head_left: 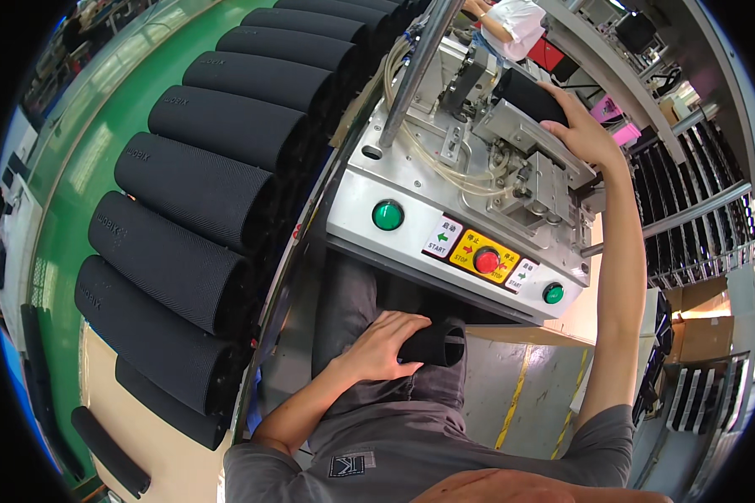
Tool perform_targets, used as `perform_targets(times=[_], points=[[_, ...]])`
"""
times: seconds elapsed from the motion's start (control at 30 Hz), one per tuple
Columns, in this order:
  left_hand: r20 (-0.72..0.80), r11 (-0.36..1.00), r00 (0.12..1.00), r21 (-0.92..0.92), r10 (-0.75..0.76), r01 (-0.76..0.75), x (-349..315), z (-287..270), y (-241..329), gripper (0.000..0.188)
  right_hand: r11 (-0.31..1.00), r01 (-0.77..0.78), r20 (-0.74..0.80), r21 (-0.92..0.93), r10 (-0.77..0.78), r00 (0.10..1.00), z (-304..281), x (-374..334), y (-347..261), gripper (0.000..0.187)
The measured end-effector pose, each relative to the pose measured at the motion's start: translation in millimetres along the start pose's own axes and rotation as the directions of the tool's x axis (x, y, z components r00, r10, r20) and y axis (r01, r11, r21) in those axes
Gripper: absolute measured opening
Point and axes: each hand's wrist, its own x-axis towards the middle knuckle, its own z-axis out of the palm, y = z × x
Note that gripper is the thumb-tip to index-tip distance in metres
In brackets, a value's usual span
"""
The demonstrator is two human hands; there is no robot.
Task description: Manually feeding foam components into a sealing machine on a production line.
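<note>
Low over my lap, my left hand (384,345) is closed around a short black tube-shaped sleeve (434,344), whose hollow end faces right. My right hand (587,134) reaches to the far side of a silver bench machine (411,184). Its thumb and fingers grip the end of another black sleeve (530,95), which lies in the machine's metal fixture (520,132). Some of the right fingers are hidden behind that sleeve. Clear air hoses (445,172) run across the machine plate beside the fixture.
Many black textured sleeves (197,189) lie in a long row on my left, beside a green surface (67,226). The machine's front carries green buttons (387,215) and a red stop button (486,261). A metal post (415,75) rises at its left. Another person (512,25) is beyond.
</note>
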Motion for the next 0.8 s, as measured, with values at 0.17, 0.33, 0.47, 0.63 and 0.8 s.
perform_targets(times=[0.17,0.33,0.47,0.63,0.8], points=[[0.015,1.000,1.000,0.000,-0.016,0.016,-1,5,-3,0.080,0.996,-0.079,0.063,0.051,0.076,0.995,-4,5,-4,0.069],[0.037,1.000,0.999,-0.003,-0.009,0.009,3,12,-5,0.079,0.996,-0.090,0.085,0.014,0.088,0.992,-6,11,0,0.067],[0.045,1.000,0.999,-0.012,-0.006,0.006,5,15,-3,0.079,0.995,-0.097,0.146,-0.022,0.099,0.984,-8,14,-5,0.068],[0.046,0.999,0.999,-0.031,-0.009,0.010,2,19,-5,0.079,0.996,-0.085,0.183,0.010,0.082,0.980,-7,14,-5,0.070],[0.067,0.999,0.998,-0.044,-0.017,0.020,0,16,-6,0.079,0.989,-0.102,0.244,0.110,0.073,0.967,-19,15,4,0.072]])
